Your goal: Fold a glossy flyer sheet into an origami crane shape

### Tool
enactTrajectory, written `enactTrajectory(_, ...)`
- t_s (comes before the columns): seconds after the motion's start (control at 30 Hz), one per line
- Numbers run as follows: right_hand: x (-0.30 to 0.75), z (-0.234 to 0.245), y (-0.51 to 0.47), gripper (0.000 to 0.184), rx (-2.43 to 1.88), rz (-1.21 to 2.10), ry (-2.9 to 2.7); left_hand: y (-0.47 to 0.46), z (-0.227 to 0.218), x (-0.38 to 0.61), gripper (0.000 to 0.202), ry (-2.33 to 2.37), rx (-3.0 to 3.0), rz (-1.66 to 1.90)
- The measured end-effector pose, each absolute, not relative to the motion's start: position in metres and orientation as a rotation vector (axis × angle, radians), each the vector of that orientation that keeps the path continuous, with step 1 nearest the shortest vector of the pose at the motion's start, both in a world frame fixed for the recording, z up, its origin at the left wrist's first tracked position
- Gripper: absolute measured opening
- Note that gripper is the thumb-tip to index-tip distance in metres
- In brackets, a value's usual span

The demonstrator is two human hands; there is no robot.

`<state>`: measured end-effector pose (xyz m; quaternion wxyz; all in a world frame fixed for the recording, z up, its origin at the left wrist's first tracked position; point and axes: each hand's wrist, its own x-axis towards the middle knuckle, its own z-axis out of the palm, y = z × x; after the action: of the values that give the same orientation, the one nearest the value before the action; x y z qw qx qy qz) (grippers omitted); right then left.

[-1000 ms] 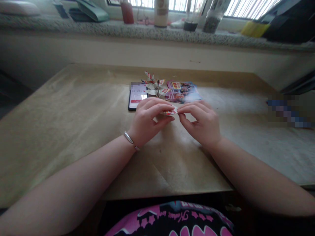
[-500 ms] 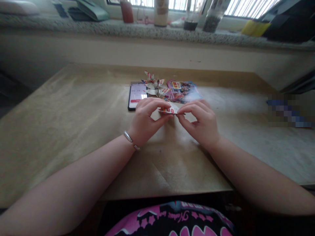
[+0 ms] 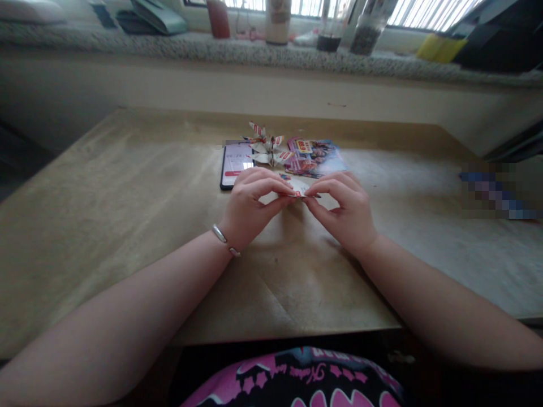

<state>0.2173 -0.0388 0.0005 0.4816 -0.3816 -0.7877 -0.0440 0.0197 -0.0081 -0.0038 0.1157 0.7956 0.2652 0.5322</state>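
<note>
Between my two hands is a small folded piece of printed paper (image 3: 299,186), white with red and coloured print. My left hand (image 3: 257,198) pinches its near left edge between thumb and fingers. On the opposite side, my right hand (image 3: 343,206) grips the right end with thumb and forefinger. Part of the paper is hidden behind the fingers. Just beyond it stand folded paper flowers (image 3: 271,152) with pointed petals of the same kind of print. A phone (image 3: 235,168) with a lit screen lies beside my left hand, partly covered by it.
A stack of colourful printed leaflets (image 3: 318,156) lies behind my right hand. All this is on a wooden table (image 3: 127,209). Beyond the wall, bottles and jars (image 3: 278,22) line a stone windowsill (image 3: 178,53). A blurred blue item (image 3: 494,192) lies at the right.
My left fingers have closed down toward the paper's near edge and slid slightly right. The paper's raised left part now looks flatter. My right hand has barely moved.
</note>
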Motion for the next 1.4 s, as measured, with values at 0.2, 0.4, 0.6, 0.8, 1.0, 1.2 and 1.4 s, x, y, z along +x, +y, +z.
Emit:
enactTrajectory(0.2,0.2178,-0.0013,-0.0382,0.004,-0.909,-0.14,-1.927,-0.0097,-0.0023,0.0193,0.008,0.801,2.375,1.527)
enactTrajectory(0.4,0.2171,-0.0001,-0.039,0.006,-0.927,-0.167,-1.931,-0.009,-0.002,0.0194,0.007,0.82,2.397,1.549)
enactTrajectory(0.6,0.218,0.0001,-0.0385,0.006,-0.931,-0.152,-1.922,-0.009,-0.0027,0.0196,0.01,0.802,2.338,1.525)
enactTrajectory(0.8,0.2179,0.0008,-0.0392,0.003,-0.953,-0.151,-1.902,-0.0107,0.0001,0.0191,0.008,0.808,2.333,1.576)
enactTrajectory(1.0,0.219,0.0004,-0.0378,0.006,-0.938,-0.108,-1.924,-0.0092,0.0,0.0171,0.012,0.859,2.439,1.543)
enactTrajectory(1.2,0.2172,-0.0003,-0.0379,0.007,-0.922,-0.104,-1.966,-0.0094,0.0008,0.016,0.014,0.904,2.672,1.501)
enactTrajectory(1.4,0.2171,-0.001,-0.0373,0.005,-0.901,-0.074,-1.934,-0.0078,-0.0003,0.0153,0.014,0.946,2.641,1.526)
